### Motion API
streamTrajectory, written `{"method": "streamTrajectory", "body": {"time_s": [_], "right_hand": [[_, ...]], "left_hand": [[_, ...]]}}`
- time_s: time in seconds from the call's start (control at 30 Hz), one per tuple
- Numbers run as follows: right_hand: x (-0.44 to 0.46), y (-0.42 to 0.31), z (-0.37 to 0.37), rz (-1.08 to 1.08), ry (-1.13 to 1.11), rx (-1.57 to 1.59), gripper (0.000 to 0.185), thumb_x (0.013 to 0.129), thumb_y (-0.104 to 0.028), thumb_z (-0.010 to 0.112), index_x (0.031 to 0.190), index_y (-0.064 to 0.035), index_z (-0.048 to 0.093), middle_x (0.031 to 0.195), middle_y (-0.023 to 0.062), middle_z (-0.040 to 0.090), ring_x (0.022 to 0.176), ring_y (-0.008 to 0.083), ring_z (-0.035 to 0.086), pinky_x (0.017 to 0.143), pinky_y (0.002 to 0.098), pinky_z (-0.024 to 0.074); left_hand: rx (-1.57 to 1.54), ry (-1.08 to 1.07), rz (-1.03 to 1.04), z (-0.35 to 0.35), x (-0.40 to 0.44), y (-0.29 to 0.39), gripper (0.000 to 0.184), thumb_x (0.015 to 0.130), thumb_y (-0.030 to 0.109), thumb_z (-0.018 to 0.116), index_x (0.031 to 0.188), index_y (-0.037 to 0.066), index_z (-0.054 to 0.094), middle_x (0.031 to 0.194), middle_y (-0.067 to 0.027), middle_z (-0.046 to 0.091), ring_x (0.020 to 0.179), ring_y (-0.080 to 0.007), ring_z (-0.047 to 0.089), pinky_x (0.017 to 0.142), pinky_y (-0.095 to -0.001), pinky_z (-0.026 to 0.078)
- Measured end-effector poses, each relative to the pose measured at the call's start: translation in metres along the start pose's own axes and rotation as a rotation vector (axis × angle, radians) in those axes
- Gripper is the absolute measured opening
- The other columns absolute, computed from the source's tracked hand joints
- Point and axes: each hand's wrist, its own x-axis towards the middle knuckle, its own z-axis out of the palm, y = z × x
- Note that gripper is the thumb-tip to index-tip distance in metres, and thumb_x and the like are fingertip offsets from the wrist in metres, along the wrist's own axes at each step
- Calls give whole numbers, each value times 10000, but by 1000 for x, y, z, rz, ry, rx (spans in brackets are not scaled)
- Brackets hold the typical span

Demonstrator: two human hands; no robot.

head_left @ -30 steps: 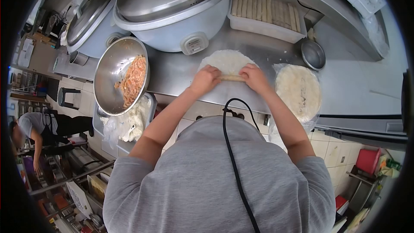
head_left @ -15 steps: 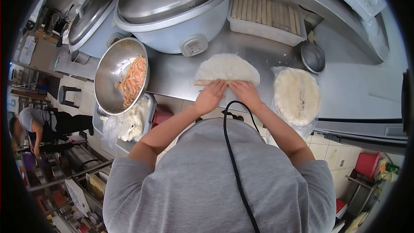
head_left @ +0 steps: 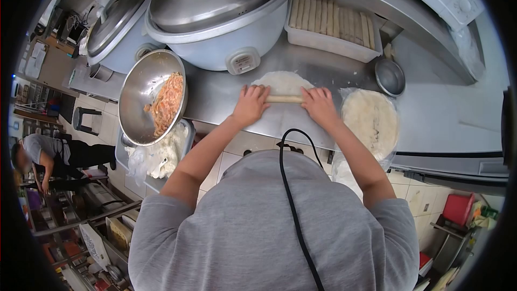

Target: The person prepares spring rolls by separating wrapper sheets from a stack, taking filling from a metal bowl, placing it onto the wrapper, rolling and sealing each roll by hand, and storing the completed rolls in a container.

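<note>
A pale, partly rolled spring roll [head_left: 285,98] lies crosswise on the steel counter. Beyond it, the unrolled part of its thin round wrapper [head_left: 284,80] is spread flat. My left hand [head_left: 251,105] has its fingers bent over the roll's left end. At the opposite end, my right hand [head_left: 320,105] presses down the same way, fingers curled. A stack of round wrappers [head_left: 371,121] in clear plastic sits to the right of my right hand. To the left, a large steel bowl [head_left: 134,94] is tilted and holds orange-pink shredded filling [head_left: 167,102].
Finished rolls [head_left: 328,19] fill a white tub [head_left: 334,43] at the back. A small metal bowl [head_left: 390,75] stands beside it. Two big lidded cookers [head_left: 215,46] line the back left. Under the steel bowl, a grey tray [head_left: 189,137] holds white dough-like food. Another person [head_left: 48,153] is far left.
My hands have moved apart, from the middle of the roll to its two ends. The roll is thicker and slightly farther away, and less flat wrapper shows beyond it.
</note>
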Motion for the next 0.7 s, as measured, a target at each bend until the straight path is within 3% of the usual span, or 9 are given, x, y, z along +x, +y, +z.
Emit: {"method": "streamTrajectory", "body": {"time_s": [0.07, 0.13, 0.27, 0.33, 0.4, 0.57, 0.7], "right_hand": [[-3, -12, 1, -115, 225, 79, 351, 816, -174, 532, 1152, -80, 576, 1103, 52, 568, 1073, 205, 493, 964, 397, 340], [-4, -19, 20, -149, 210, 95, 355, 798, -154, 525, 1142, -83, 581, 1131, 53, 565, 1079, 205, 495, 963, 393, 344], [15, -19, 32, -133, 230, 143, 333, 754, -120, 514, 1072, -78, 601, 1118, 50, 576, 1069, 205, 507, 948, 371, 354], [28, -14, 32, -94, 230, 143, 312, 756, -119, 519, 1053, -76, 604, 1106, 49, 580, 1069, 206, 508, 943, 369, 356], [39, -6, 29, -46, 227, 65, 367, 753, -171, 627, 1112, -95, 605, 1084, 24, 602, 1034, 192, 532, 906, 351, 369], [55, 9, 27, 10, 169, 79, 352, 734, -180, 649, 1075, -101, 615, 1002, 12, 603, 981, 191, 536, 881, 354, 376], [51, 18, 46, 10, 96, 10, 287, 732, -192, 649, 1008, -113, 637, 941, 10, 594, 950, 194, 535, 881, 364, 370]], "left_hand": [[76, 99, 46, 2, -5, 14, 526, 834, 232, 570, 1284, -3, 430, 1246, -166, 460, 1189, -309, 409, 1017, -415, 319], [-138, -9, 176, 15, -9, 26, 589, 838, 250, 568, 1317, -37, 378, 1383, -212, 352, 1296, -332, 325, 1077, -427, 257], [-160, -30, 178, 34, 2, 30, 612, 838, 240, 567, 1324, -64, 354, 1396, -236, 330, 1302, -348, 322, 1071, -446, 261], [-42, -11, 170, 45, 21, 17, 610, 832, 230, 574, 1319, -66, 359, 1376, -234, 358, 1300, -345, 327, 1066, -435, 278], [-42, 3, 150, 50, 37, 8, 609, 831, 234, 575, 1314, -69, 363, 1372, -235, 365, 1299, -345, 330, 1065, -434, 281], [-43, 84, 83, 53, 69, -6, 575, 800, 228, 612, 1271, -43, 425, 1307, -209, 444, 1228, -339, 410, 1029, -428, 323], [-253, 229, 65, 54, 68, -2, 427, 725, 162, 675, 1108, 16, 557, 1075, -139, 549, 998, -315, 512, 875, -403, 418]]}}
